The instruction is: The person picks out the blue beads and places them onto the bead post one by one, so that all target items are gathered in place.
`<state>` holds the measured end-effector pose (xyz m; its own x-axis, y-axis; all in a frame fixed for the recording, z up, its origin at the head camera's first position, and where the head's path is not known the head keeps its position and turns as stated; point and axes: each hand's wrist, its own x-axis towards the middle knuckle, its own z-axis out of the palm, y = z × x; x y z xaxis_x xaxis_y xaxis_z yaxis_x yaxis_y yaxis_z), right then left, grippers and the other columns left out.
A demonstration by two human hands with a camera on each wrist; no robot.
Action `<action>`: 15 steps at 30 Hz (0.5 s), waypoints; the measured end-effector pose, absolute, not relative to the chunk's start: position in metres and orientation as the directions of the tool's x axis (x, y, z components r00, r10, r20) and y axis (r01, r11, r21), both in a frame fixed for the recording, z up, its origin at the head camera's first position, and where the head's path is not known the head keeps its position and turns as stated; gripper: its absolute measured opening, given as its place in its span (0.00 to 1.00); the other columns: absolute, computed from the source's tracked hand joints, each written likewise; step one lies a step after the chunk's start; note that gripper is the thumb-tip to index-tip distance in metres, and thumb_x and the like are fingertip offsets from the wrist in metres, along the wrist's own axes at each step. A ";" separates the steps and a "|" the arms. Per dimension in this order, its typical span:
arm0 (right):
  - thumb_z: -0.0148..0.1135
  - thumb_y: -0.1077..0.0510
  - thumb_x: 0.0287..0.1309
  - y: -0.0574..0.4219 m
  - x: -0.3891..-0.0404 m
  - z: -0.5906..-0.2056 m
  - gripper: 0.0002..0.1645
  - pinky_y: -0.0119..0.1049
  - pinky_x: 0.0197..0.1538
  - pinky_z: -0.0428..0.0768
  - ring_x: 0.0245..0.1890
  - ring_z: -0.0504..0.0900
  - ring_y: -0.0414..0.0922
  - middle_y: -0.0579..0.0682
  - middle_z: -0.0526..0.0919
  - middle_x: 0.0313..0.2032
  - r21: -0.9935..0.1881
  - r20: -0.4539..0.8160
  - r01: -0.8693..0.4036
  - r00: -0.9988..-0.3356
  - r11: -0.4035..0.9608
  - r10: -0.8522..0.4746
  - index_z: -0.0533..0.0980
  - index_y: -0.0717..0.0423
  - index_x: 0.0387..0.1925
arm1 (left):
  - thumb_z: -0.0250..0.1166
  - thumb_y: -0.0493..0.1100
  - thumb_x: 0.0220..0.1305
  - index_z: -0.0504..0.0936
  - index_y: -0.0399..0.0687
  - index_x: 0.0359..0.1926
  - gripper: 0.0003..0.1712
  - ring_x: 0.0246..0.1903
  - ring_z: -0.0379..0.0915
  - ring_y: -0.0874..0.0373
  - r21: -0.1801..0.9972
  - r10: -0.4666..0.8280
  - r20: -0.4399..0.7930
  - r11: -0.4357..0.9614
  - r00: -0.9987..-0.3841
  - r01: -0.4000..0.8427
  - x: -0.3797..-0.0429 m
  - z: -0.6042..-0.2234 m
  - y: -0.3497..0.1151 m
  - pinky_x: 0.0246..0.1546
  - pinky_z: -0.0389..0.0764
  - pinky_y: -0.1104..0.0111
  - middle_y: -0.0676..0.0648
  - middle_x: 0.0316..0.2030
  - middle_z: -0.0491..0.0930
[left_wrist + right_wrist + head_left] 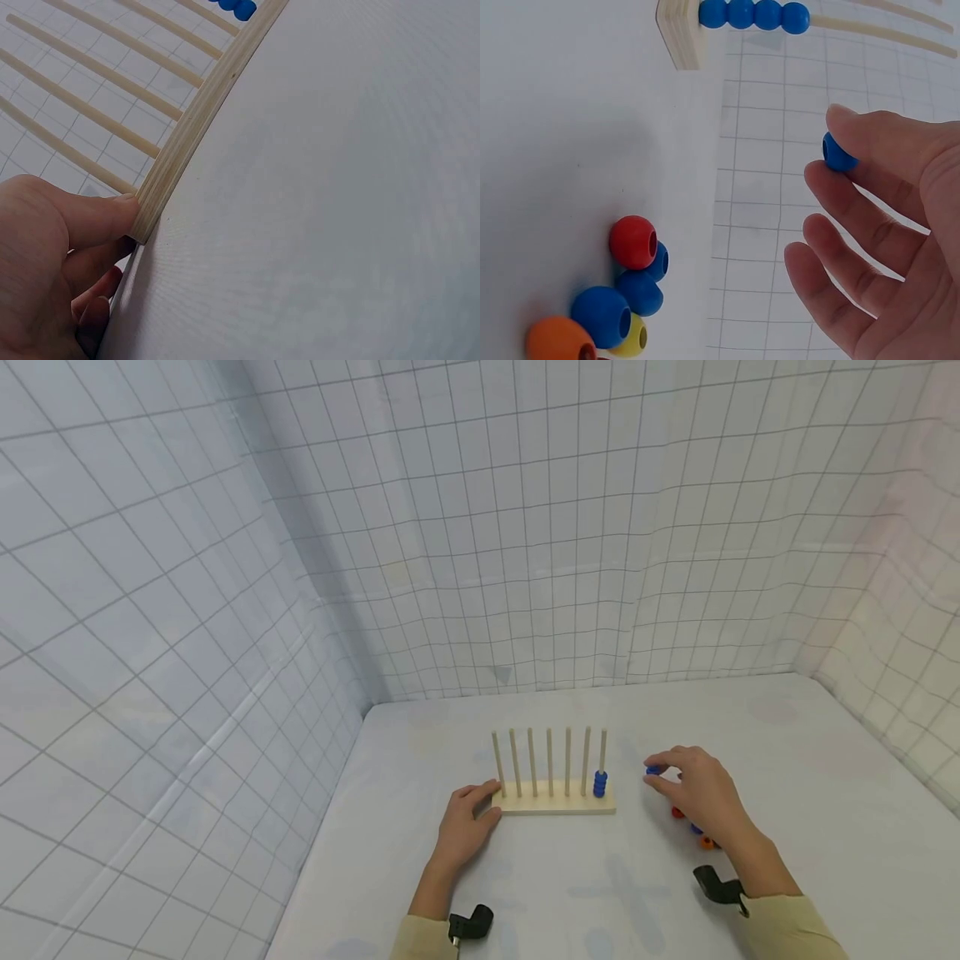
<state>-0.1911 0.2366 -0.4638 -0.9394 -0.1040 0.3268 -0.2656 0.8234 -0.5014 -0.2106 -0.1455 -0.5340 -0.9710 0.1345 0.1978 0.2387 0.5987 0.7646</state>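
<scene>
A pale wooden bead frame [555,807] stands on the table, with several upright pegs along its base. Several blue beads [600,783] are stacked on its rightmost peg. My left hand [461,828] grips the left end of the base, thumb at the front edge, as the left wrist view shows; some fingers are hidden behind it. To the right of the frame, above the table, my right hand [701,787] pinches a blue bead [840,153] between thumb and index finger. Its other fingers are spread loosely.
Loose beads lie under and beside the right hand: a red bead [634,242], an orange bead [559,341], a yellow bead [634,337] and a few blue ones [601,316]. A white covering lies over the table [420,735]. Grid-patterned sheets [525,568] hang behind and at both sides.
</scene>
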 end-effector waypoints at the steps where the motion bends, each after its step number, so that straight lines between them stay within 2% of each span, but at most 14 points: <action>1: 0.75 0.54 0.56 0.236 -0.191 -0.463 0.15 0.52 0.41 0.82 0.43 0.82 0.56 0.50 0.87 0.42 -0.501 0.327 -0.265 -0.939 0.824 -0.103 0.87 0.54 0.45 | 0.69 0.41 0.65 0.83 0.51 0.60 0.22 0.61 0.67 0.42 0.767 0.132 0.192 0.598 -0.973 0.232 -0.210 -0.534 -0.146 0.58 0.68 0.42 0.42 0.58 0.76; 15: 0.74 0.53 0.58 0.226 -0.194 -0.449 0.17 0.51 0.40 0.82 0.39 0.85 0.54 0.50 0.88 0.41 -0.532 0.322 -0.246 -0.944 0.810 -0.076 0.86 0.53 0.47 | 0.68 0.41 0.64 0.82 0.52 0.61 0.23 0.62 0.67 0.44 0.771 0.114 0.171 0.603 -0.979 0.205 -0.212 -0.534 -0.145 0.59 0.68 0.43 0.44 0.58 0.76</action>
<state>-0.1945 0.2264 -0.4489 -0.9438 -0.0762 0.3215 -0.2465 0.8103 -0.5316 -0.2115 -0.1453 -0.5341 -0.9787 0.1144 0.1707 0.2050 0.6031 0.7709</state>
